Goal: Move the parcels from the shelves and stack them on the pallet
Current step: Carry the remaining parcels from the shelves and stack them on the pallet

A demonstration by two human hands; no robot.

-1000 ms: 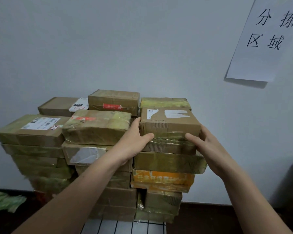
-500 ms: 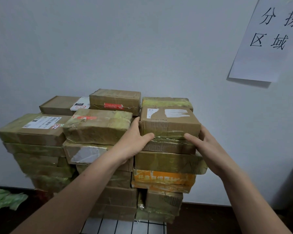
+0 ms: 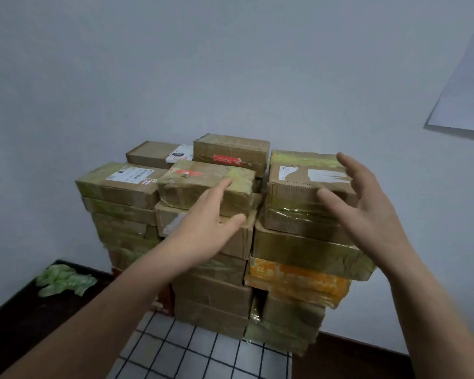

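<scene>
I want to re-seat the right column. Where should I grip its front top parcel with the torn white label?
Probably grip the torn-label parcel by its left and right end faces, one hand each, coming from the front. It lies flat on top and looks too wide for one hand; its right end is free, and a narrow gap shows at its left end.

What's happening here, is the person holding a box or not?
Not holding one. A person faces a stack of taped cardboard parcels against the wall. The left hand and right hand are both open, fingers spread, gripping nothing. The parcel with the torn white label sits on top of the right column. The stack stands on a checked mat.
</scene>
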